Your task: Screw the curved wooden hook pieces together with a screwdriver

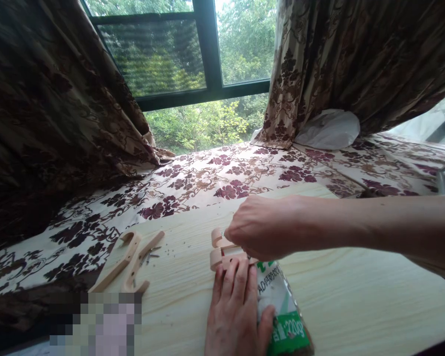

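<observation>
Two curved pale wooden pieces lie side by side on a green and white printed package at the centre of the wooden board. Across the nearer piece and the package rests my left hand, its fingers stretched forward and pressing on the wood. My right hand comes in from the right and is closed above the wooden pieces. Whatever its fingers hold is hidden behind the hand. The pieces' right ends are partly covered by my hands.
Two more curved wooden pieces lie on the board at left, with several screws beside them. Behind are a floral cloth, curtains, a window and a white plastic bag.
</observation>
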The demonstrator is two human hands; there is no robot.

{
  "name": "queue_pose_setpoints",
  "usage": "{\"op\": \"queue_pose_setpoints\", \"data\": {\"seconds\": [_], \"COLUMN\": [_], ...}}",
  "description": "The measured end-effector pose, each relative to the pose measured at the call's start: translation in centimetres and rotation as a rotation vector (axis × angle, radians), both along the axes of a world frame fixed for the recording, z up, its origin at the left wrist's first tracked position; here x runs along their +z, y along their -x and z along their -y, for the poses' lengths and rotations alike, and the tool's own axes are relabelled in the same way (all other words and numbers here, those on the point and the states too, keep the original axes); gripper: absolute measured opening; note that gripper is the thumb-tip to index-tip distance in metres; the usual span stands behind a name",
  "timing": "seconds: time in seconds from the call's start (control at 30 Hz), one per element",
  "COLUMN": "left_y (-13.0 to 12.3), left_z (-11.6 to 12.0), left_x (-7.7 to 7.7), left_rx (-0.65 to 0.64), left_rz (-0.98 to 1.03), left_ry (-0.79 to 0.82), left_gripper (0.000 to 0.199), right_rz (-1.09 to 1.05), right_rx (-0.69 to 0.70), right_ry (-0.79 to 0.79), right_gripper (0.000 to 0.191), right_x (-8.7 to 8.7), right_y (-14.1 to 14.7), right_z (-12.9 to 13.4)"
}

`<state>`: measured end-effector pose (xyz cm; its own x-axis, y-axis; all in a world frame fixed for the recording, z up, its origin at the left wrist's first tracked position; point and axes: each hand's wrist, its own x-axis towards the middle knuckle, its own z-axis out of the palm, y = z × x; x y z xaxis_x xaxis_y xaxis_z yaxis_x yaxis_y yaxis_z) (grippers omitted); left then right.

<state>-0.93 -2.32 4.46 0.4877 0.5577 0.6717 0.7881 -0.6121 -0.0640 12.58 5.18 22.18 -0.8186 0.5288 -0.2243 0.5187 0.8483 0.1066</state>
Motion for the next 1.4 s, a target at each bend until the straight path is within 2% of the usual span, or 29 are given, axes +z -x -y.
{"op": "queue_pose_setpoints", "data": {"seconds": [0.17,0.3,0.4,0.5,0.63,0.77,0.9,1.03,1.17,1.3,1.4], "left_y": [0.1,0.0,-0.1,0.1,0.5,0.8,1.1,1.0,0.9,1.0,1.1], "left_z": [0.0,0.0,0.1,0.1,0.0,0.0,0.0,0.0,-0.1,0.0,0.1], "left_x": [-0.3,-0.3,-0.3,-0.2,0.1,0.9,1.5,1.4,1.1,1.3,1.5], "left_rx": [-0.01,-0.01,-0.002,-0.006,-0.02,-0.03,-0.043,-0.046,-0.033,-0.041,-0.042], "left_rz": [0.002,0.026,0.024,-0.014,-0.066,-0.11,-0.158,-0.146,-0.111,-0.144,-0.162], "left_ry": [-0.003,0.011,0.021,0.008,0.007,0.026,0.04,0.02,0.01,0.022,0.042], "left_gripper": [0.05,0.051,0.051,0.05,0.049,0.049,0.047,0.047,0.049,0.048,0.047], "right_rz": [0.012,0.009,0.014,0.041,0.067,0.084,0.021,-0.065,-0.017,-0.012,-0.043], "right_rx": [-0.046,0.021,0.046,-0.004,-0.051,-0.002,0.052,0.012,-0.047,0.011,0.068], "right_ry": [-0.012,-0.015,-0.012,-0.012,-0.023,-0.012,-0.013,-0.043,-0.028,-0.025,-0.011], "right_gripper": [0.011,0.015,0.014,0.013,0.015,0.015,0.013,0.01,0.012,0.013,0.015], "right_x": [0.4,1.0,0.8,0.5,0.8,1.4,0.4,-0.8,-0.5,0.4,0.3], "right_y": [-0.2,-0.1,0.0,0.0,-0.1,0.2,0.2,-0.1,0.1,0.3,0.2], "right_z": [0.2,0.4,0.2,0.2,0.4,0.5,0.2,0.0,0.0,0.2,0.2]}}
